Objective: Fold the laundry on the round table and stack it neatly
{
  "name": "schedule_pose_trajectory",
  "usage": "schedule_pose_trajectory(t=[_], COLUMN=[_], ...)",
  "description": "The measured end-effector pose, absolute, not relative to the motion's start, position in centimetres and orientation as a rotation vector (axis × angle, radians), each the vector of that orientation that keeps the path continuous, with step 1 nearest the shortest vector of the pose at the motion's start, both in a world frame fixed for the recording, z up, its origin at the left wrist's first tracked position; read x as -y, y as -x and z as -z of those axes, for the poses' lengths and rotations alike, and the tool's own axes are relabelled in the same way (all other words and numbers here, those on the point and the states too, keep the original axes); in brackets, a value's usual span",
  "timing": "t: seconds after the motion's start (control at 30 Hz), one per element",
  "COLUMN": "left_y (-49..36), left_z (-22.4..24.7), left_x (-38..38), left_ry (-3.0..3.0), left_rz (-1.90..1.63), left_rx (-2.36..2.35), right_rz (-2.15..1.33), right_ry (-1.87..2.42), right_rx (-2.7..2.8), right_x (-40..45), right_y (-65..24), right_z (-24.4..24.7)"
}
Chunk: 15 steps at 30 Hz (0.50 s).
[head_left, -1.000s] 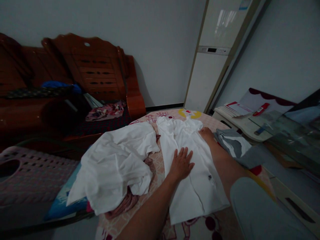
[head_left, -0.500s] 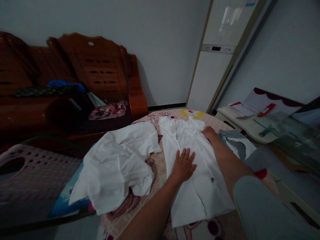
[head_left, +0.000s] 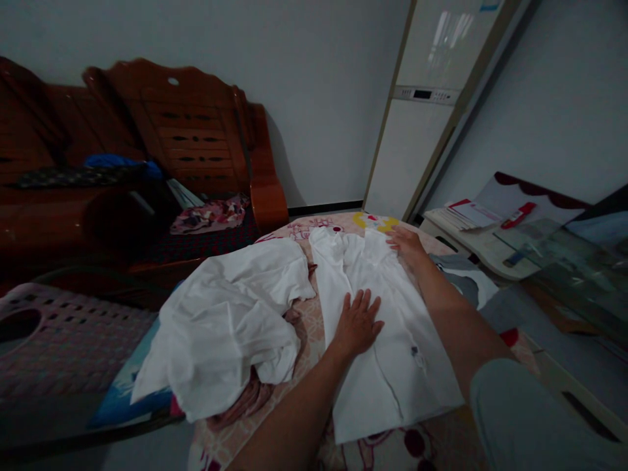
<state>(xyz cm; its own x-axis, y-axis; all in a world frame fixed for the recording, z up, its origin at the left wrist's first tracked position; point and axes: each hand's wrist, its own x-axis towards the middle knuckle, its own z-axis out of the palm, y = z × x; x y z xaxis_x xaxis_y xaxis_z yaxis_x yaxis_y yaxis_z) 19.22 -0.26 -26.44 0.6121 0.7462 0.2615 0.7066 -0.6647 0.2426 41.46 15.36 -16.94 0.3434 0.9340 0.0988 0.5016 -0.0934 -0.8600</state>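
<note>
White garment (head_left: 377,366) is laid lengthwise on the patterned table cover (head_left: 308,320), directly in front of the person, with its far end bunched and its near end fairly flat. Its middle is pressed by the left hand (head_left: 360,324), palm down with fingers spread and nothing grasped. The far right edge is touched by the fingers of the right hand (head_left: 407,243); whether cloth is pinched under them cannot be made out. Smoothing appears to be the step in hand. For a good result, the middle should be held down lightly while the bunched end is eased outward, so that the body is not dragged along. The long crease (head_left: 387,383) near the small dark mark (head_left: 415,351) is best stroked out toward the edge. Contact with the rumpled white cloth (head_left: 226,320) on the left should be avoided.
</note>
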Motion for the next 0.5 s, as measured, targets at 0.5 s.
schedule_pose_trajectory(t=[0.5], left_y=[-19.3], left_z=[26.1], left_x=[0.1], left_ry=[-2.731], left_rz=[-0.526], left_rx=[-1.234], right_rz=[-0.152], right_ry=[1.752], right_rx=[1.982], right_x=[-6.3], right_y=[-38.9], right_z=[22.9])
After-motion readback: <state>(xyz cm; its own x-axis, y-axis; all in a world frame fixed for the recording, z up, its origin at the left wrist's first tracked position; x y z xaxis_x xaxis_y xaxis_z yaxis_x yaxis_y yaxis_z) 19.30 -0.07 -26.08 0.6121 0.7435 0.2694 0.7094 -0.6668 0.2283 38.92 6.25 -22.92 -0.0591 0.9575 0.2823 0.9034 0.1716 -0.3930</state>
